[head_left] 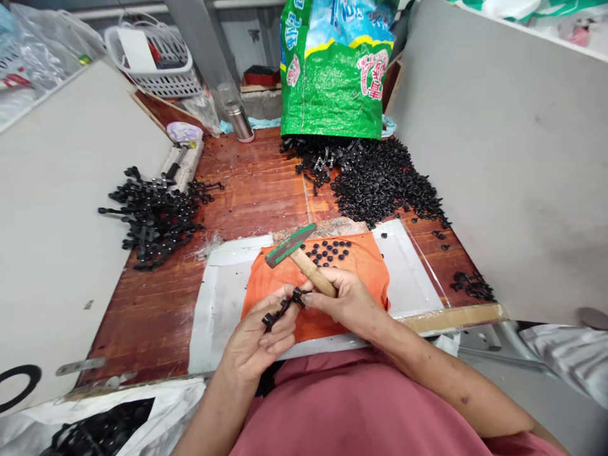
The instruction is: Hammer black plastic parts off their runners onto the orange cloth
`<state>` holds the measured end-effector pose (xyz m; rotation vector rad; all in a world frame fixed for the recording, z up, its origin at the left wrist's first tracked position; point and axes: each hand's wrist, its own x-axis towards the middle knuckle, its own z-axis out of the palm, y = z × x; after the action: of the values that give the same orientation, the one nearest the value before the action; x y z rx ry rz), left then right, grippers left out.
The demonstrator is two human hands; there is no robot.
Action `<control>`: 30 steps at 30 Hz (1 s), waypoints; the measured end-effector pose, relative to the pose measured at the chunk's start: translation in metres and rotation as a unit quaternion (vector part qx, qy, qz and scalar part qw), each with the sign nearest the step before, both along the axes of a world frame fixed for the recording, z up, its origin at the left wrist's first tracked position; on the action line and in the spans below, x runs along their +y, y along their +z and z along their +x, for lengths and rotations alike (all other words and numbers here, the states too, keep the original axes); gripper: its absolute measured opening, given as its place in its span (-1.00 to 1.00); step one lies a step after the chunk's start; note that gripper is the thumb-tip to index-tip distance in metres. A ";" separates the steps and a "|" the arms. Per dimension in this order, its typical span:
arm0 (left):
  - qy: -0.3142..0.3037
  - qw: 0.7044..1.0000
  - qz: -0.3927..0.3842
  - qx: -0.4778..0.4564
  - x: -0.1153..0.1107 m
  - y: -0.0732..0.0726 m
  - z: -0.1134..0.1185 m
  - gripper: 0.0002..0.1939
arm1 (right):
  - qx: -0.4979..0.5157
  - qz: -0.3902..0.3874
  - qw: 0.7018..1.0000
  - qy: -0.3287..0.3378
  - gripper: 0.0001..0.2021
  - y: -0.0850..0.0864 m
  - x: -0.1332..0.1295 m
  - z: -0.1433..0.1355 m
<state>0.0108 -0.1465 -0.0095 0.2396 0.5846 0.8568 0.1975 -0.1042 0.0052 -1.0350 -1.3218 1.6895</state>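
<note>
My left hand is closed around a small black jointed part with round knobs. In my right hand is a hammer with a wooden handle and a green-edged metal head pointing up and left. The thumb and fingertips of that same hand also touch the right end of the black part. Both hands are above an orange cloth. Behind the hammer, several small round black caps stand in rows on the cloth.
Finished-looking black jointed parts are heaped at the left. At the back right, a large pile of small black pieces spreads below a green bag. A metal flask and a white basket stand behind. Grey panels flank the table.
</note>
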 end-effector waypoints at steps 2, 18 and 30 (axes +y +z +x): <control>0.007 1.000 0.001 -0.014 -0.002 -0.003 -0.001 -0.85 | -0.007 0.009 1.000 -0.005 -0.83 0.000 0.000 -0.001; 0.010 1.000 0.004 0.005 -0.006 0.000 0.000 -0.78 | -0.043 0.038 0.998 -0.018 -0.86 -0.003 -0.002 -0.003; 0.018 0.994 0.024 0.108 -0.006 0.001 0.000 -0.77 | -0.056 0.026 0.998 -0.014 -0.83 -0.007 -0.002 -0.001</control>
<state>0.0105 -0.1528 -0.0087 0.3690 0.7730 0.8862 0.1961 -0.1063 -0.0014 -1.1267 -1.4096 1.5880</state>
